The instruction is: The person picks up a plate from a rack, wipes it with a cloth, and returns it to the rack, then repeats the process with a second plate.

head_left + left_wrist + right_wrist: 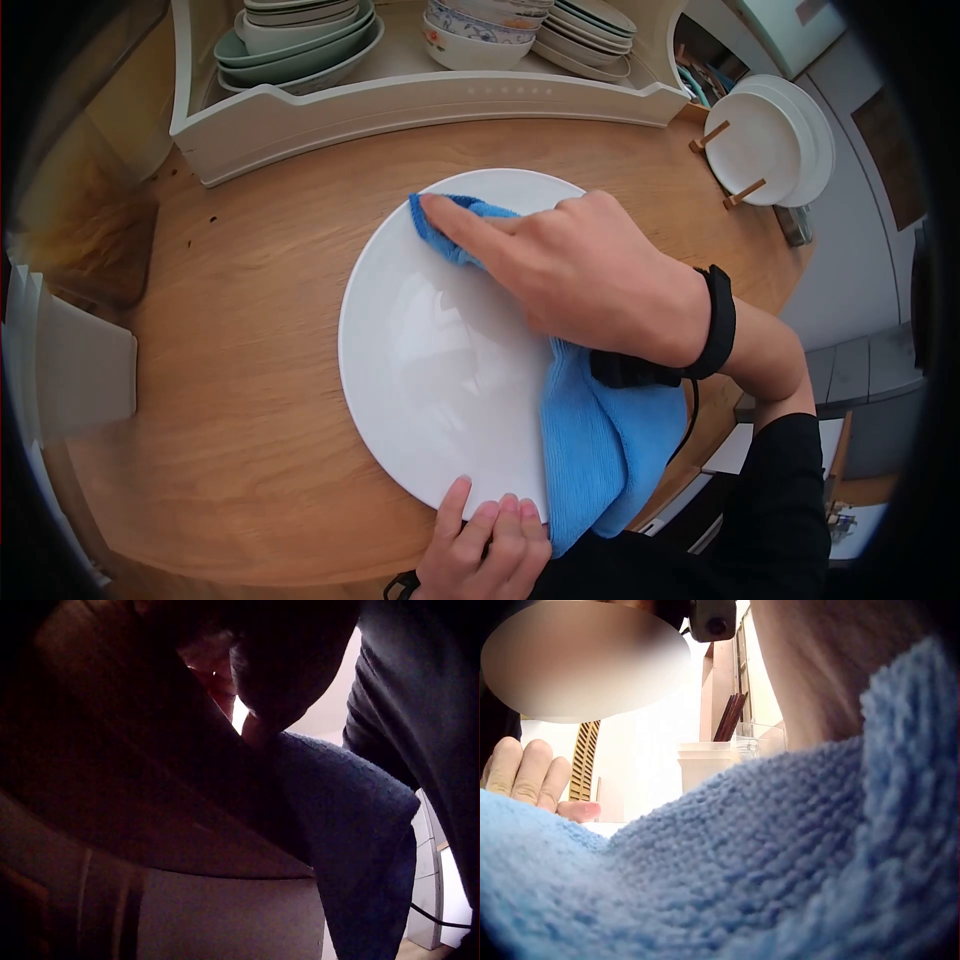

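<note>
A white plate (pixel 440 330) lies on the wooden table. The right hand (pixel 600 270) is over its upper right part, holding a blue cloth (pixel 600 430); the index finger presses a bunched part onto the plate near the far rim. The rest of the cloth hangs over the plate's right side. At the near rim the left hand (pixel 485 550) grips the plate, fingers bent over the edge; its thumb is hidden. The left wrist view shows this hand (pixel 292 667) darkly beside the cloth (pixel 352 825). Cloth (pixel 742 847) fills the lower right wrist view, the left hand's fingers (pixel 529 772) beyond.
A cream rack (pixel 400 125) with stacked bowls (pixel 480 40) and dishes stands behind the plate. White plates (pixel 755 150) stand upright in a wooden holder at the back right. A white container (pixel 85 360) and a clear brownish container (pixel 90 220) are at the left.
</note>
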Demonstrator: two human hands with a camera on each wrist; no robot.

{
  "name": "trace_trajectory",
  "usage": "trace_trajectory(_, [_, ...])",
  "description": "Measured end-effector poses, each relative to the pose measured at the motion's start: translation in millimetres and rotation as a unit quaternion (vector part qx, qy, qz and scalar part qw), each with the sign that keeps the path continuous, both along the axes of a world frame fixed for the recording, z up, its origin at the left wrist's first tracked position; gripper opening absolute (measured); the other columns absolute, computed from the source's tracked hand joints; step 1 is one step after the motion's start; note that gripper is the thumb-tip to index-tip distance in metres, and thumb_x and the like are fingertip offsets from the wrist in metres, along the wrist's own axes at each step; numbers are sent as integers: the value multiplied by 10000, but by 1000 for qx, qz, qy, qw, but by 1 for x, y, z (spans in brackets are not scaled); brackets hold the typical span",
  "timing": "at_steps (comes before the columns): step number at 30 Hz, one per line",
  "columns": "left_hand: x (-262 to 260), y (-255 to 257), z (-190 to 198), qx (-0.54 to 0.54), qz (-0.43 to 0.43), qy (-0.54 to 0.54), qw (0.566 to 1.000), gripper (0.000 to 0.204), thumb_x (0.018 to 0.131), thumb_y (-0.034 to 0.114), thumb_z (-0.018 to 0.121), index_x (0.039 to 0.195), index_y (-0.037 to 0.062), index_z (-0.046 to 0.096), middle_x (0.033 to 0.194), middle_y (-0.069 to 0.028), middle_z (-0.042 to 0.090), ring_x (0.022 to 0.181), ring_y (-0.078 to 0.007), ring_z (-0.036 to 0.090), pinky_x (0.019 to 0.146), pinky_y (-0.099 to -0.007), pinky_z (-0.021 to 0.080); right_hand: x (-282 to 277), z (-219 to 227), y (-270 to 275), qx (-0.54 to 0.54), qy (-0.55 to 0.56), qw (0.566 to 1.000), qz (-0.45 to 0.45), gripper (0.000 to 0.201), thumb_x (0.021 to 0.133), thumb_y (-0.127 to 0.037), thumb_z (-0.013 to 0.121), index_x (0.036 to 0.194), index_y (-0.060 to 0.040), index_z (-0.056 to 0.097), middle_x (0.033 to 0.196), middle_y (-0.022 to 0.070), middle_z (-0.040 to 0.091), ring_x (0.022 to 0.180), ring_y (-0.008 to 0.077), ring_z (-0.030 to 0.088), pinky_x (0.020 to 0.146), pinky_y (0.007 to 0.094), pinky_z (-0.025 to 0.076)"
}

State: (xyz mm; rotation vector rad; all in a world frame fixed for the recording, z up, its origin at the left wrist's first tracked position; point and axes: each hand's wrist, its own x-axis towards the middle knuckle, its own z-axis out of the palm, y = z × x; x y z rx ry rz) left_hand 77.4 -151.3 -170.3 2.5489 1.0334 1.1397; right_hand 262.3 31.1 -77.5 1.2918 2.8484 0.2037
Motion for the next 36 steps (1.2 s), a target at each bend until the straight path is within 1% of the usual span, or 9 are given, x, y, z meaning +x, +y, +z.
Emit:
trace_trajectory(1, [0,0,0,0,1,-1,1000,134,903,74,689,995,-23,699,1023,-160,652,1028,-301,554,1000,-627,531,0,0,2,-16,-13,999,-26,663,826,-62,637,1471,-73,485,775,134,713,599,320,676,522,399,511])
trace_trajectory(8, [2,2,1,9,19,-10,1000,152,888,109,732,972,-13,699,1012,-144,653,996,-286,568,1007,-629,523,15,2,6,-97,48,994,25,620,823,-33,631,1428,-89,507,769,150,702,623,339,671,540,417,507])
trace_trajectory(10, [4,3,2,14,24,-3,1000,180,890,143,751,967,-11,700,1005,-140,653,990,-283,570,1010,-631,520,14,5,-10,-118,43,991,44,458,823,-48,649,1263,10,540,658,167,650,649,362,684,535,450,511])
trace_trajectory(12, [5,2,2,7,30,-15,999,256,874,212,792,968,-9,703,981,-135,654,964,-280,579,1012,-633,516,15,7,-21,-150,44,987,35,475,817,-48,652,1272,13,528,755,182,675,641,344,686,514,442,512])
trace_trajectory(15, [6,-1,1,9,30,-19,999,281,855,223,816,969,-8,703,958,-135,651,941,-280,586,1010,-631,518,20,9,-37,-106,78,984,118,489,834,-57,636,1299,47,526,1114,243,657,555,289,673,469,375,526])
trace_trajectory(19, [6,-1,1,4,28,-33,999,281,843,213,829,964,-6,700,948,-138,650,923,-280,591,1006,-630,520,16,7,-60,-68,37,985,152,478,867,-96,601,1310,80,564,1204,293,654,500,196,646,398,306,487])
trace_trajectory(23, [7,-2,1,14,24,-24,999,257,856,190,818,947,-14,690,930,-137,637,942,-280,586,997,-617,530,4,13,-72,-60,-18,992,110,534,857,-95,600,1345,115,554,1223,384,638,475,171,632,396,279,472])
trace_trajectory(30, [14,-5,-1,25,32,-18,999,69,845,4,727,882,5,669,894,-121,598,990,-277,550,1010,-578,541,-17,8,-42,-1,-39,995,88,546,827,-87,606,1331,119,568,1179,389,656,516,181,655,412,281,474])
trace_trajectory(36, [10,-3,-3,23,10,-15,1000,97,812,-58,704,871,5,662,885,-126,588,997,-280,544,1008,-576,544,-36,3,-18,33,-70,992,96,568,828,-94,606,1351,121,550,1176,413,642,552,216,682,438,300,491])
